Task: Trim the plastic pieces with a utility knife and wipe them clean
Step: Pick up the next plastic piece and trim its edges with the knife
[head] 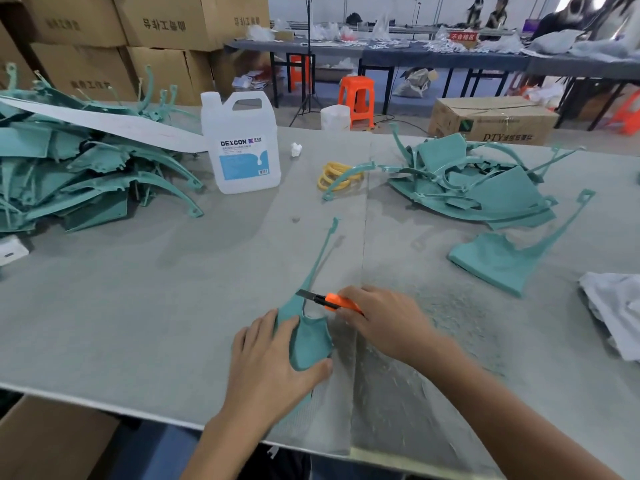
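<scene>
A teal plastic piece (309, 336) with a long thin arm lies on the grey table near the front edge. My left hand (268, 367) grips its broad lower part, thumb curled round the edge. My right hand (379, 322) holds an orange utility knife (330, 300), and the blade's tip touches the piece where the thin arm begins. A crumpled white cloth (614, 311) lies at the right edge. Another single teal piece (498, 259) rests to the right of the knife.
A big heap of teal pieces (69, 168) fills the left side, a smaller heap (478, 183) the back right. Between them stand a white DEXCON jug (240, 143) and yellow rings (337, 176). Plastic shavings (450, 306) litter the table by my right arm. Cardboard boxes stand behind.
</scene>
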`<state>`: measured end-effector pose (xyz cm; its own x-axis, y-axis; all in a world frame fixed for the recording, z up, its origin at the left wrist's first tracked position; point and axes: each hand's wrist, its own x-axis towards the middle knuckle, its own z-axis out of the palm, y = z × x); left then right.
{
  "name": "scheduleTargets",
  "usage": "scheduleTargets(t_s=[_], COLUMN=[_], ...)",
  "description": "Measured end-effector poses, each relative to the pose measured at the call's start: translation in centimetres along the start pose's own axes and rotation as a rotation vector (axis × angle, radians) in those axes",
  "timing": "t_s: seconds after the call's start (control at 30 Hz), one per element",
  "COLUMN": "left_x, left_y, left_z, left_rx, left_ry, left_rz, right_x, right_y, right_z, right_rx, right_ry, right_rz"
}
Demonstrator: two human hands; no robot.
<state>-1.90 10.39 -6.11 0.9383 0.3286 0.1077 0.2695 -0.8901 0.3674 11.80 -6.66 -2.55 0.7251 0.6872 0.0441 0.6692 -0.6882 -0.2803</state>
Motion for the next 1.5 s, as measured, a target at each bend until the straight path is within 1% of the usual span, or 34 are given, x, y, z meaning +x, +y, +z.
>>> scheduleTargets(t_s=[0.1,0.2,0.33,0.47,0.63,0.7,0.73,0.8,0.83,0.93,1.0,1.1,1.27,1.37,1.43,1.5], left_x=[0.2,0.8,0.9,0.9,2.1,2.5,2.6,2.7,2.8,2.8,2.7,2.6,2.7,2.7,2.7,2.6], left_y=[-0.3,0.0,0.2,0.3,1.1,1.3,1.4,1.5,1.6,1.8,1.8,1.9,2.0,2.2,2.2,2.0], left_z=[-0.3,-1.0,-1.5,-1.8,-3.0,-3.4,-3.5,-3.6,-3.7,-3.8,-3.8,-3.7,-3.8,-3.8,-3.7,-3.7], left_rx=[0.002,0.016,0.038,0.069,0.077,0.075,0.075,0.068,0.068,0.08,0.084,0.08,0.105,0.145,0.135,0.089], left_ry=[-0.047,-0.052,-0.096,-0.15,-0.223,-0.231,-0.235,-0.24,-0.245,-0.261,-0.259,-0.271,-0.283,-0.288,-0.297,-0.306], left_rz=[-0.028,-0.019,-0.055,-0.061,-0.093,-0.106,-0.11,-0.117,-0.119,-0.121,-0.127,-0.123,-0.119,-0.109,-0.11,-0.12], right_x=[0.1,0.1,0.2,1.8,4.7,5.3,5.3,5.0,4.6,3.0,2.3,2.1,4.4,7.4,8.8,9.1], right_y=[-0.2,0.0,0.1,1.0,2.7,2.4,2.0,1.1,0.7,-0.3,-0.7,-1.3,-1.7,-0.5,1.2,3.6], right_z=[-0.1,-0.3,0.2,0.3,-1.3,-1.4,-1.1,-0.3,0.0,0.5,0.0,-1.0,-3.1,-5.3,-7.2,-8.7], right_rx=[-0.024,-0.034,-0.077,-0.139,-0.355,-0.421,-0.397,-0.286,-0.236,-0.187,-0.202,-0.241,-0.342,-0.502,-0.634,-0.698], right_ry=[-0.02,-0.033,-0.027,0.113,0.353,0.378,0.383,0.36,0.316,0.101,0.022,-0.029,-0.152,-0.074,0.02,0.088], right_rz=[-0.014,-0.032,-0.053,0.044,0.092,0.116,0.124,0.101,0.074,-0.038,-0.067,-0.081,-0.054,-0.004,0.094,0.2])
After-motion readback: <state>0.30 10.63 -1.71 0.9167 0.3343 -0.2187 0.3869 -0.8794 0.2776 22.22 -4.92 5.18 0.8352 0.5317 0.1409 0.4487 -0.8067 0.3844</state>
